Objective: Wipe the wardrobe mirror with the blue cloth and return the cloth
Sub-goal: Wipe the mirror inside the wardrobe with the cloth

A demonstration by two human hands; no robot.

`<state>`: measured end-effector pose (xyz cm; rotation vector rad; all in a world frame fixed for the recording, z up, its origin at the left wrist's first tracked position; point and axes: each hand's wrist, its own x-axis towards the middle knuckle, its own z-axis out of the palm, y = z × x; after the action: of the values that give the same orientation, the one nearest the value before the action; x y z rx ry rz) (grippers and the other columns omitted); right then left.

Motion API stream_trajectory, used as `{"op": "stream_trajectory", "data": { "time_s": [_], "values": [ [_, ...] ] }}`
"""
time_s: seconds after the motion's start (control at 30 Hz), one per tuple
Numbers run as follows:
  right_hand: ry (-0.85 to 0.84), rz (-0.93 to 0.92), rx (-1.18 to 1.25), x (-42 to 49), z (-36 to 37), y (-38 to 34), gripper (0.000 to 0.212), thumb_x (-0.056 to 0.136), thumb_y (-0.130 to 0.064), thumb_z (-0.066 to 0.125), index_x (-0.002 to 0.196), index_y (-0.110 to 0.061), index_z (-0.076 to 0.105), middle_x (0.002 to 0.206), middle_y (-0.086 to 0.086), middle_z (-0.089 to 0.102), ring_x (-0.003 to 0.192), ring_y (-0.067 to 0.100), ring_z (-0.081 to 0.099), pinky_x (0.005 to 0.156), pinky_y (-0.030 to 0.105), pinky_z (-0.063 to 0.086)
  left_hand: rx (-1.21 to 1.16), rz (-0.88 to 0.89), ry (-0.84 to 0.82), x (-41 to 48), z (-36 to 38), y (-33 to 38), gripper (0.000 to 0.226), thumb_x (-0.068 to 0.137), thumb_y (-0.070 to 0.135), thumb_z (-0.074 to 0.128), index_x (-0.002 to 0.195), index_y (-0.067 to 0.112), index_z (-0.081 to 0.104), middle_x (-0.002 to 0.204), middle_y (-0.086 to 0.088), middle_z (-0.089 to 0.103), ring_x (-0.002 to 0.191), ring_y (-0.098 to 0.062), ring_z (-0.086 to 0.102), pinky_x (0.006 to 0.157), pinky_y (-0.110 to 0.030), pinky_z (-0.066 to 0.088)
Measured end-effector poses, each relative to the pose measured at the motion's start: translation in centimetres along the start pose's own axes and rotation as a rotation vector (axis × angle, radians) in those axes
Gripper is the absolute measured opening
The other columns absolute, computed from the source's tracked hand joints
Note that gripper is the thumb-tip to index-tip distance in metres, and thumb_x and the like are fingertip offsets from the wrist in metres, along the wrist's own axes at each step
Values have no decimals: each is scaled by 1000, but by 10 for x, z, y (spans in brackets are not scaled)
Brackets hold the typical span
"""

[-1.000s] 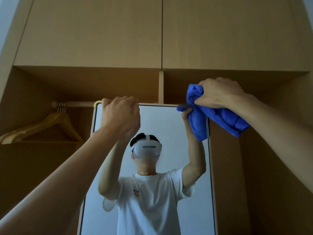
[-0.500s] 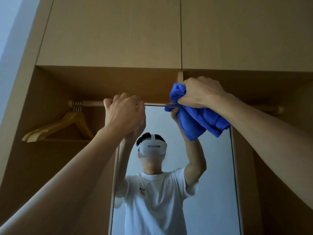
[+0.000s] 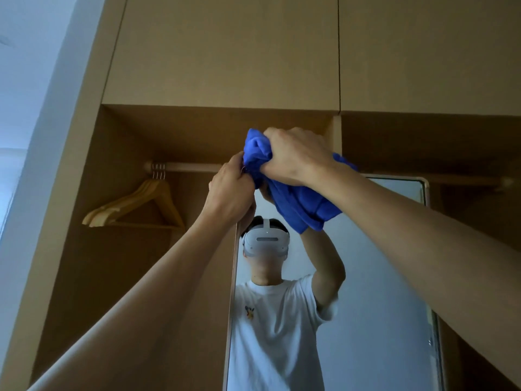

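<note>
The person's hands meet at the top left corner of the tall wardrobe mirror with the rounded pale frame (image 3: pixel 380 263). The right hand (image 3: pixel 293 156) is clenched round a bunched bright blue terry cloth (image 3: pixel 298 203), and the loose folds hang down over the upper left part of the mirror's glass. The left hand (image 3: pixel 229 190) sits just left of the cloth at the mirror's corner. Its fingers are curled with their tips against the blue fabric, but I cannot tell whether they pinch the cloth or the mirror's edge.

A pale round wooden hanging rail (image 3: pixel 191 167) runs off to the left from the mirror's top. A bunch of light wooden clothes hangers (image 3: pixel 121 201) hangs near its far end. Above the mirror are flat tan wooden cupboard doors (image 3: pixel 225 52). The mirror's glass reflects the person, arms raised, in a white headset (image 3: pixel 265 239) and a white T-shirt (image 3: pixel 270 320).
</note>
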<state>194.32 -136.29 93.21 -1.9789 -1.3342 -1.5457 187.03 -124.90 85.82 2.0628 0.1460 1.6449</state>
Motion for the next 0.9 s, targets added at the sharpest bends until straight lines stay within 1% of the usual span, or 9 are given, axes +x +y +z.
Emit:
{"op": "stream_trajectory", "data": {
  "time_s": [0.13,0.2,0.3,0.4,0.47,0.53,0.63,0.77,0.9],
  "values": [
    [79,-84,93,-16,9,-5,30,79,-30,64,105,-18,54,83,-4,62,73,23,57,62,34,45,-78,-95,29,-12,-4,-16,56,99,16,39,154,23,40,136,0,62,129,-10,54,101,-23,40],
    [124,-129,122,-30,13,2,27,78,-30,66,101,-21,54,79,-9,60,71,17,56,53,29,40,-93,-147,8,-22,-3,-28,56,100,15,41,156,24,36,109,14,67,99,17,59,83,-7,41],
    [154,-232,65,-49,21,3,23,77,-21,66,94,-21,51,78,-10,53,77,17,51,55,34,41,-145,-202,-52,-39,0,-43,52,102,18,42,153,25,41,115,8,68,105,-3,62,78,-18,44],
    [163,-364,-165,-51,21,-3,31,77,-19,55,108,-20,54,91,-3,56,88,22,49,73,44,44,-175,-243,-38,-46,-2,-50,46,104,26,41,149,24,48,136,0,62,130,-21,55,103,-34,45],
    [192,-421,-271,-46,18,-6,44,81,-21,49,124,-18,55,105,2,60,97,27,51,79,44,41,-203,-264,-57,-52,-4,-52,35,103,27,42,129,30,64,129,-3,68,126,-25,59,110,-47,44],
    [189,-424,-282,-44,19,-11,46,84,-22,54,130,-19,54,113,4,61,103,29,51,82,45,39,-261,-284,-82,-60,-4,-55,29,98,28,44,95,38,71,106,2,75,112,-27,67,104,-52,50],
    [143,-367,-292,-50,31,-22,51,83,-28,61,133,-22,51,115,4,60,106,29,50,81,46,39,-307,-319,-94,-72,-2,-64,32,87,36,45,77,46,74,82,12,74,101,-26,71,98,-50,54],
    [136,-276,-248,-58,40,-30,61,76,-26,67,135,-21,50,119,6,62,106,33,53,79,47,41,-407,-358,-103,-85,2,-73,37,88,31,44,75,41,77,79,3,73,88,-28,68,93,-56,54],
    [128,-266,-223,-75,51,-34,67,74,-27,69,137,-19,50,122,7,63,109,36,54,82,50,44,-461,-361,-86,-100,9,-86,32,94,26,42,87,30,73,76,6,74,77,-17,69,74,-42,57]
  ]
}}
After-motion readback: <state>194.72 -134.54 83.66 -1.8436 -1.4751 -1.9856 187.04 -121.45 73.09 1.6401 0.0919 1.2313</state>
